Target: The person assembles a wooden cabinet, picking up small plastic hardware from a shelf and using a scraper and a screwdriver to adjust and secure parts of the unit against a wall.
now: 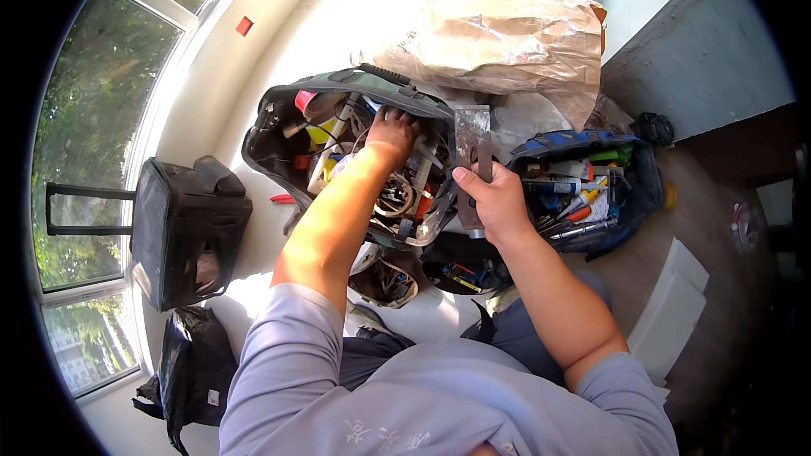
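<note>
My left hand (392, 135) reaches down into a large dark green-and-black tool bag (336, 83). Its fingertips go out of sight among the contents, so I cannot tell whether they grip anything. Around it lie cables, a white plastic strip (334, 145), a red roll (306, 101) and other loose tools. My right hand (498, 201) is closed around a worn, flat metal tool (472, 137) with a wide, paint-spotted blade, like a scraper. The blade points away from me, at the right edge of the bag, with my thumb pressed along its side.
A blue tool bag (646, 190) full of tubes and hand tools stands to the right. Smaller bags, one beige (385, 283), sit by my legs. Brown paper (515, 34) lies beyond. A black wheeled case (182, 228) stands left near the window; white boards (672, 304) lie right.
</note>
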`<move>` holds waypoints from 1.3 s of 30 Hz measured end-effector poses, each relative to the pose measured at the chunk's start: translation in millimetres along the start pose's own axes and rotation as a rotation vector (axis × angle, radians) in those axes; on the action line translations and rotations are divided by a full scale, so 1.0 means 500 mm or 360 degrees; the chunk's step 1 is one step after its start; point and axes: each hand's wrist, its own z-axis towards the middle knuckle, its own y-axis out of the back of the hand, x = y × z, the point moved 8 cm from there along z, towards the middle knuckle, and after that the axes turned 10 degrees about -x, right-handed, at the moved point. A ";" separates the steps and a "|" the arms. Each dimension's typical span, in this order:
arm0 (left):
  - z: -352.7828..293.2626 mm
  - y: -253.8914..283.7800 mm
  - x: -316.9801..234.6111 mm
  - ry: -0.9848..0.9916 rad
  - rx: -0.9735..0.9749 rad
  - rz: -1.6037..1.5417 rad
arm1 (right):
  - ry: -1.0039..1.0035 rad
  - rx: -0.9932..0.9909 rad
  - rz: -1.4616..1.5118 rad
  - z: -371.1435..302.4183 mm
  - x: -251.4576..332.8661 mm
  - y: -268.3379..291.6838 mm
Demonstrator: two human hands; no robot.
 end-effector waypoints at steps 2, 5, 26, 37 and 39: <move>-0.007 -0.037 -0.012 -0.0222 0.0232 0.0240 | -0.0004 0.0019 -0.0050 0.001 0.000 0.012; -0.063 -0.034 -0.002 -0.0453 0.0190 0.0293 | 0.0011 0.0070 -0.0063 0.000 0.001 0.010; -0.219 0.116 0.119 0.0329 0.0491 -0.0406 | -0.0095 0.0073 -0.0006 -0.019 0.005 0.008; -0.086 0.024 0.103 0.0167 0.0285 0.0450 | -0.0026 0.0104 -0.0002 -0.020 0.009 -0.012; -0.081 0.034 0.085 0.0146 0.0238 0.0415 | -0.0048 0.0094 -0.0105 -0.013 -0.001 -0.002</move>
